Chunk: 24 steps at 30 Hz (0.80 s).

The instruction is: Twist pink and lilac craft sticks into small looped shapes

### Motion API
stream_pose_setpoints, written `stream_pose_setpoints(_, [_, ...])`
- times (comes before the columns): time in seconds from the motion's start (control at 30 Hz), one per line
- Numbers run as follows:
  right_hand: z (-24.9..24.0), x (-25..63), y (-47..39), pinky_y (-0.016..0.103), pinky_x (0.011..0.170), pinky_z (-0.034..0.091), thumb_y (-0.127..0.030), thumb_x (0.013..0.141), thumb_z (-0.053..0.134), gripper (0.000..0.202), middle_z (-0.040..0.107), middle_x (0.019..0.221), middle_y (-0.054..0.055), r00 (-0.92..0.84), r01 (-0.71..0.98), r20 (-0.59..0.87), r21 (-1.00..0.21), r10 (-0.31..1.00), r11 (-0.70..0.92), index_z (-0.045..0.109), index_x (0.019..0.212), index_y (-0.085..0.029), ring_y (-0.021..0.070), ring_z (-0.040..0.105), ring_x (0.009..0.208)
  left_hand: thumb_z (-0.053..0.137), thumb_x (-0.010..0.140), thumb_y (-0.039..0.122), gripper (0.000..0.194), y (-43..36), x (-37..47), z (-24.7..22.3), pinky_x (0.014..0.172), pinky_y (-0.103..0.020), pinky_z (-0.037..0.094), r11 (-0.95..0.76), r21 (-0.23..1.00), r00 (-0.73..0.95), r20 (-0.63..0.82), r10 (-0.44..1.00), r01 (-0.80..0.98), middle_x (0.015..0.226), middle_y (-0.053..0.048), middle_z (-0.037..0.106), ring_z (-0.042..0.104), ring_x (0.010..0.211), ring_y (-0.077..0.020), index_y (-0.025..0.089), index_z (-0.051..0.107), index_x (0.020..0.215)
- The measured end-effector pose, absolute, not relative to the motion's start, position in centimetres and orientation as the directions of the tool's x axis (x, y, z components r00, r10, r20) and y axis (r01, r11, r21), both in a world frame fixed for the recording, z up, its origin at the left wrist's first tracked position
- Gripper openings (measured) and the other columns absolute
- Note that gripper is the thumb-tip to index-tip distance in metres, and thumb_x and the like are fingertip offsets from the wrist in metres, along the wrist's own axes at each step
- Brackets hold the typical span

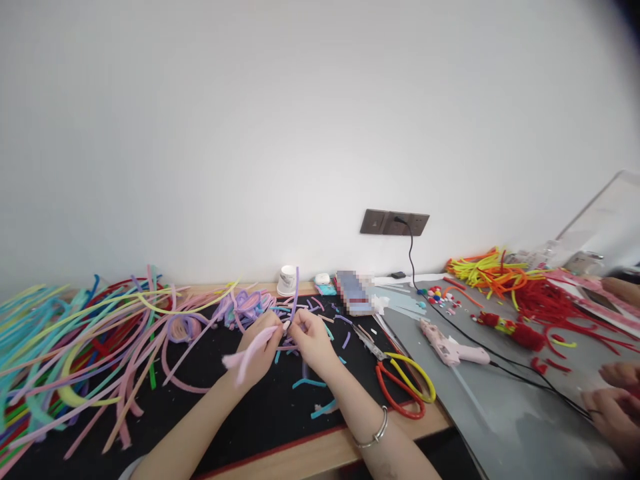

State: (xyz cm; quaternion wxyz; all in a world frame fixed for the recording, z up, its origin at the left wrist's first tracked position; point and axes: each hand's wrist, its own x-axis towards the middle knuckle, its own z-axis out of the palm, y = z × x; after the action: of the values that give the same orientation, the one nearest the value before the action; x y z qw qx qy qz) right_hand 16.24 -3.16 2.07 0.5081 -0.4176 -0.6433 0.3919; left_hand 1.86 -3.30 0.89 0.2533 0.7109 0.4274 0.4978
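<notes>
Over the black mat [240,430], between the wrists and the cup [287,281] at the far side: pink strip [249,357] pinched in the nearly closed fingers of the left hand [263,335], loose ends towards near left. Just beside, purple stem [297,288] upright, apparently clasped by the right hand's [314,341] closed fingers; exact hold too small to tell. For neat work, pinch close to the meeting point, steady both wrists, turn gently without crushing the fuzz. Mind the scissors [381,355] at right.
</notes>
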Motion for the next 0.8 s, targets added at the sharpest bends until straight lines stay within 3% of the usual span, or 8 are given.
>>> stream_pose_setpoints(0.1, [1.9, 16.0, -3.1, 0.02, 0.041, 0.019, -0.022, 0.072, 0.053, 0.021, 0.031, 0.046, -0.009, -0.164, -0.092, 0.155, -0.986, 0.974, 0.142, 0.037, 0.058, -0.021, 0.0059, 0.022, 0.04, 0.049, 0.083, 0.038, 0.026, -3.1, 1.8, 1.0, 0.065, -0.031, 0.039, -0.576, 0.713, 0.189, 0.55, 0.813, 0.4, 0.066, -0.003, 0.051, 0.048, 0.065, -0.0199, 0.024, 0.051, 0.062])
stream_pose_setpoints(0.2, [1.5, 16.2, -2.8, 0.02, 0.039, 0.017, -0.028, 0.075, 0.054, 0.023, 0.027, 0.043, -0.011, -0.239, -0.143, 0.079, -0.989, 0.968, 0.045, 0.038, 0.06, -0.021, 0.0053, 0.018, 0.037, 0.046, 0.084, 0.034, 0.026, -2.9, 1.9, 1.0, 0.065, -0.03, 0.038, -0.618, 0.653, 0.188, 0.605, 0.773, 0.438, 0.066, -0.002, 0.051, 0.047, 0.065, -0.0187, 0.023, 0.049, 0.062])
stream_pose_setpoints(0.3, [1.3, 16.7, -2.4, 0.019, 0.043, 0.026, -0.033, 0.078, 0.057, 0.021, 0.035, 0.049, -0.009, -0.229, -0.015, 0.223, -0.974, 0.947, 0.225, 0.045, 0.067, -0.019, 0.0068, 0.03, 0.042, 0.049, 0.085, 0.035, 0.027, -2.7, 1.8, 1.0, 0.062, -0.029, 0.036, -0.531, 0.743, 0.104, 0.54, 0.835, 0.408, 0.06, 0.001, 0.047, 0.044, 0.059, -0.0167, 0.023, 0.045, 0.061])
stream_pose_setpoints(0.37, [1.3, 17.1, -2.2, 0.02, 0.05, 0.034, -0.027, 0.078, 0.058, 0.012, 0.043, 0.059, -0.007, -0.198, 0.084, 0.344, -0.927, 0.918, 0.365, 0.05, 0.081, -0.019, 0.0088, 0.041, 0.051, 0.046, 0.087, 0.037, 0.031, -2.6, 1.8, 1.0, 0.059, -0.028, 0.035, -0.446, 0.829, 0.084, 0.446, 0.891, 0.337, 0.054, 0.003, 0.042, 0.042, 0.054, -0.0153, 0.023, 0.04, 0.06])
stream_pose_setpoints(0.5, [1.6, 17.8, -2.4, 0.026, 0.065, 0.045, -0.014, 0.078, 0.055, 0.029, 0.055, 0.082, 0.001, -0.223, 0.303, 0.503, -0.778, 0.835, 0.55, 0.055, 0.106, -0.021, 0.0137, 0.053, 0.07, 0.041, 0.088, 0.04, 0.034, -2.3, 1.9, 0.9, 0.058, -0.026, 0.034, -0.331, 0.921, 0.093, 0.319, 0.943, 0.203, 0.047, 0.006, 0.04, 0.04, 0.049, -0.0134, 0.023, 0.037, 0.059])
stream_pose_setpoints(0.63, [1.8, 18.1, -2.5, 0.029, 0.074, 0.045, -0.017, 0.086, 0.053, 0.018, 0.06, 0.087, 0.005, -0.319, 0.439, 0.611, -0.582, 0.724, 0.685, 0.065, 0.099, -0.022, 0.0171, 0.056, 0.08, 0.042, 0.087, 0.041, 0.035, -2.4, 2.0, 1.0, 0.057, -0.026, 0.034, -0.292, 0.941, 0.103, 0.278, 0.955, 0.173, 0.046, 0.007, 0.039, 0.039, 0.047, -0.0125, 0.023, 0.037, 0.058])
stream_pose_setpoints(0.8, [1.8, 18.4, -2.4, 0.028, 0.069, 0.044, -0.026, 0.093, 0.049, 0.02, 0.06, 0.08, 0.005, -0.361, 0.491, 0.642, -0.486, 0.677, 0.723, 0.068, 0.095, -0.022, 0.0167, 0.056, 0.075, 0.043, 0.087, 0.042, 0.034, -2.6, 2.1, 1.1, 0.054, -0.026, 0.032, -0.284, 0.942, 0.139, 0.262, 0.955, 0.177, 0.046, 0.007, 0.036, 0.036, 0.046, -0.012, 0.023, 0.037, 0.06])
